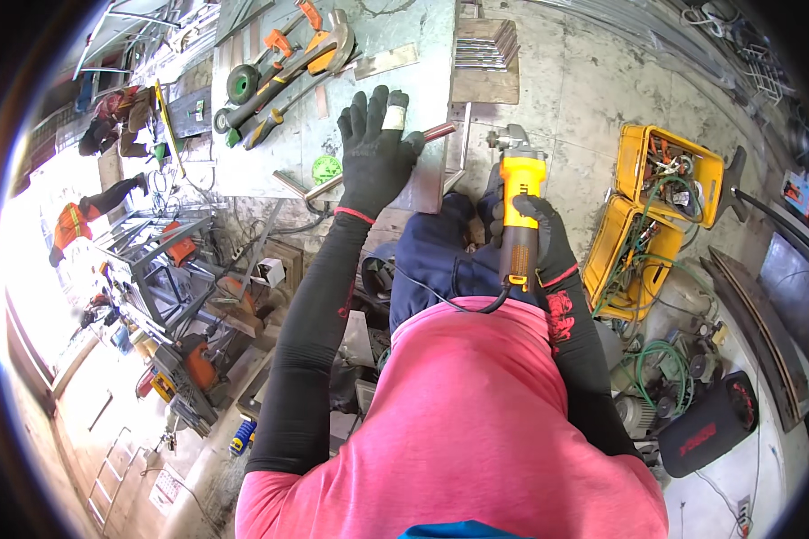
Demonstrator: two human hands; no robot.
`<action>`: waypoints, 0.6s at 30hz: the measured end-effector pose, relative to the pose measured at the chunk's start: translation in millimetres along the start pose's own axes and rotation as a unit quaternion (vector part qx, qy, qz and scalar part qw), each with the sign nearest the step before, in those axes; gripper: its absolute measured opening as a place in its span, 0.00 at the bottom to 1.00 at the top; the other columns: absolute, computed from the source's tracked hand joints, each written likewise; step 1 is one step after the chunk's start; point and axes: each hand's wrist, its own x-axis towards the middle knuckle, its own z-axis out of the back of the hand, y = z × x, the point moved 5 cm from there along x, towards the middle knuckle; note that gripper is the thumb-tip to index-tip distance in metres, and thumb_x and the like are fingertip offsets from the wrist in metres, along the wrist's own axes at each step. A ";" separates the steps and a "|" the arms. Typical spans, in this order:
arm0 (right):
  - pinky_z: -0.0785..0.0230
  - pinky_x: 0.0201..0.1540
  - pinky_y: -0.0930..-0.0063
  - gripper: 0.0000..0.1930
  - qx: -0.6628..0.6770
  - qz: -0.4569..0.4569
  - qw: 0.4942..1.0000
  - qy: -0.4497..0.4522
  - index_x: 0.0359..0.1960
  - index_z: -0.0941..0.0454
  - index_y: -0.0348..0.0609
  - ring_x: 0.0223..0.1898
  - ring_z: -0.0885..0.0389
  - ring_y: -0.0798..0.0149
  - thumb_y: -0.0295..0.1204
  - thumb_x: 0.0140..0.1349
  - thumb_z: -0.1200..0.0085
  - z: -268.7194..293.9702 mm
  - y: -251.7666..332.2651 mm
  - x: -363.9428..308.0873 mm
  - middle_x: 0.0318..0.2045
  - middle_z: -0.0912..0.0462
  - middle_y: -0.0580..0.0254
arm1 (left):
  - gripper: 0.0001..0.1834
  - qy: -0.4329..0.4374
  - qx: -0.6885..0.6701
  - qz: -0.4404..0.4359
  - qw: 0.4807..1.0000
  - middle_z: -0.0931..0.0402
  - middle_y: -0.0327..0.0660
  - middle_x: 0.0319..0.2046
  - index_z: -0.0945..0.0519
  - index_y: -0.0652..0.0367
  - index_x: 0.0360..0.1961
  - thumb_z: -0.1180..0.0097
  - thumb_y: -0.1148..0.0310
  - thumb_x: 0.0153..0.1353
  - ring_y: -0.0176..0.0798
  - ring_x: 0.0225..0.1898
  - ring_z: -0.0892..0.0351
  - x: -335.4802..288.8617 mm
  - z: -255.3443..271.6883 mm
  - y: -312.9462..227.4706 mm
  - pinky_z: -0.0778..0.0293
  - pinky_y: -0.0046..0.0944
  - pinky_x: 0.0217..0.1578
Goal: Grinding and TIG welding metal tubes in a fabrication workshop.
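My right hand [550,235], in a black glove, is wrapped round the body of a yellow and dark angle grinder [518,202]. The grinder's metal head points away from me, and its black cord [487,305] runs back toward my lap. My left hand [375,148], also gloved in black, is held over the near edge of the pale metal work table [288,162] with its fingers stretched out. A whitish wrap shows on one finger. By its thumb lies a reddish metal bar [440,131]. A thin bar frame [319,189] and a green disc [326,170] lie close to its wrist.
A hammer [337,45], orange-handled tools and a green-hubbed wheel [242,83] lie on the table. Metal rods [490,49] rest on a board beyond. Yellow crates [634,225] of tools and cables stand at right. Other people [72,225] are at far left.
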 end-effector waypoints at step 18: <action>0.12 0.53 0.45 0.27 -0.063 0.247 0.966 0.034 0.69 0.29 0.43 0.46 0.10 0.50 0.33 0.71 0.36 -24.7 53.5 -41.7 0.45 0.14 0.54 | 0.34 -0.078 0.037 0.104 0.991 0.28 0.54 0.71 0.24 0.54 0.73 0.37 0.65 0.64 0.67 0.76 0.37 -102.3 50.0 36.1 0.42 0.64 0.74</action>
